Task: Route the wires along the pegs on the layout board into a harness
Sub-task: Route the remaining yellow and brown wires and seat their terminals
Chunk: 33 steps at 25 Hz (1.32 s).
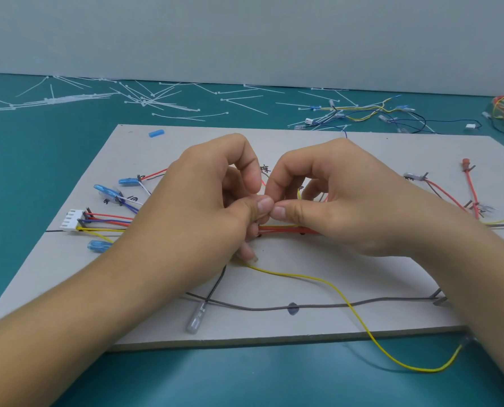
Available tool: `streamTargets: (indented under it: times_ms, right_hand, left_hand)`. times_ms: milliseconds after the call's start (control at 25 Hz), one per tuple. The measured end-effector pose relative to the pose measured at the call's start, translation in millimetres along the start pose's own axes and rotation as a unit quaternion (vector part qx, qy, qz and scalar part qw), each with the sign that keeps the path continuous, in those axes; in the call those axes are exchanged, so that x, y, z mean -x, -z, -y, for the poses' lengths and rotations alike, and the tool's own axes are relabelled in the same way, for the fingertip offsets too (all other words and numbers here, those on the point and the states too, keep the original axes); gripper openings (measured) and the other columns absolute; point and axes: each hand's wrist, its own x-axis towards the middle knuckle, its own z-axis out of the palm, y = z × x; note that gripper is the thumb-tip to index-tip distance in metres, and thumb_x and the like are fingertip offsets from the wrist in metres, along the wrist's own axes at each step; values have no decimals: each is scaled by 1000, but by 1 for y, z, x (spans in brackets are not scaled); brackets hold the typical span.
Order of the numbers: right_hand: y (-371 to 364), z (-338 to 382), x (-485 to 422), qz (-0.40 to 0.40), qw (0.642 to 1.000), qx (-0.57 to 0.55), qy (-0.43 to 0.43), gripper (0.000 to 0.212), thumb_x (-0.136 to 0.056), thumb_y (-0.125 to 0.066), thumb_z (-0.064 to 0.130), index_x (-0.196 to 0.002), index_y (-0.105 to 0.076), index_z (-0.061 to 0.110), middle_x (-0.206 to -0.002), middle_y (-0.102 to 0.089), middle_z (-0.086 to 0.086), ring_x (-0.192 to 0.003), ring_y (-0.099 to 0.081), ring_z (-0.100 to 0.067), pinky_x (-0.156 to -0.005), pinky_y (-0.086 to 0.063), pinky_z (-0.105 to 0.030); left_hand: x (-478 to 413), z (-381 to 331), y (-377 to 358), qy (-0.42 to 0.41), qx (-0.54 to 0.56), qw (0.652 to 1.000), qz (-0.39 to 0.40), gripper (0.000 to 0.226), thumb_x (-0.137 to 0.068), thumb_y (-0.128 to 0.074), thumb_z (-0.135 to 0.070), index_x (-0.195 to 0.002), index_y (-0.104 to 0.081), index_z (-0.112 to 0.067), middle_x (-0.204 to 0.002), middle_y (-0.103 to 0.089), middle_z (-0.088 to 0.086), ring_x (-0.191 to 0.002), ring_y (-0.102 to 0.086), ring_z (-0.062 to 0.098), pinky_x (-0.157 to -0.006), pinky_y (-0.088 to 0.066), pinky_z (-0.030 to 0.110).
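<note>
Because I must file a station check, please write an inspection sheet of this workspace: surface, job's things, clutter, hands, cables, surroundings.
Surface: grey layout board on a teal mat.
Job's things: red wire bundle along the board's middle; white connector and blue terminals at left.
Clutter: white cable ties scattered behind the board; blue sleeve loose near its far edge.
Hands: left hand grips the bundle's left end; right hand curled beside it, thumbs tip to tip; what it pinches is hidden.
Cables: yellow wire trails off the front edge; grey wire lies across the front.
Surroundings: pale wall; spare wires at far right.
</note>
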Motion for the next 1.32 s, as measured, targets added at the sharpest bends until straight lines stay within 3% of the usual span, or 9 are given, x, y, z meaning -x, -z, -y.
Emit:
streamTargets:
  times_ms: [280, 520, 640, 840, 1040, 1200, 1320]
  right_hand:
    - [0, -1, 0, -13, 1000, 13, 10, 13, -88, -77, 14, -82, -73, 25, -74, -68, 12, -70, -62, -5, -59, -48, -18]
    - [0, -2, -1, 22, 1000, -6, 9, 2, -84, -73, 29, -84, -71, 29, -77, -69, 12, -71, -63, -16, -68, -56, -42]
    - [0, -2, -1, 30, 999, -12, 11, 6, -85, -75, 26, -83, -71, 29, -78, -69, 10, -71, -63, -13, -68, -56, -39]
    - [3, -1, -2, 14, 1000, 4, -8, 15, -84, -83, 19, -78, -72, 26, -74, -70, 8, -65, -60, -4, -59, -46, -15]
    - [4, 2, 0, 3, 1000, -4, -30, 16, -80, -85, 23, -73, -71, 26, -72, -69, 7, -56, -55, -4, -53, -42, -14]
    - [3, 3, 1, 8, 999, -8, -38, 16, -82, -84, 25, -75, -70, 28, -75, -69, 7, -56, -55, -19, -53, -47, -27]
    - [6, 3, 2, 19, 999, -18, -27, 16, -83, -82, 19, -75, -71, 26, -76, -70, 5, -57, -55, -4, -56, -46, -19]
  left_hand:
    - [1, -8, 7, 36, 40, 997, 49, 26, -90, -73, 0, -80, -66, -23, -72, -72, 11, -61, -75, 27, -59, -65, 41]
    - [1, -6, 6, 17, -38, 998, 38, 31, -88, -72, 1, -80, -65, -28, -64, -67, 0, -44, -64, 18, -38, -53, 32]
    - [0, -5, 6, 4, -71, 997, 38, 33, -87, -74, -1, -83, -63, -32, -62, -69, -4, -49, -63, 13, -36, -44, 19]
    - [-1, -6, 5, 4, -87, 996, 28, 32, -86, -75, -5, -85, -62, -33, -68, -71, -5, -57, -69, 12, -37, -42, 13]
    - [0, -8, 5, 8, -90, 996, 24, 28, -86, -76, -4, -82, -63, -28, -68, -72, -8, -56, -69, 11, -36, -40, 12]
    - [0, -9, 5, 4, -98, 995, 27, 26, -85, -78, -7, -81, -63, -28, -69, -72, -9, -58, -70, 14, -38, -43, 14]
    - [1, -10, 6, -8, -106, 994, 28, 22, -82, -80, -10, -79, -66, -27, -70, -72, -10, -59, -70, 14, -48, -51, 24]
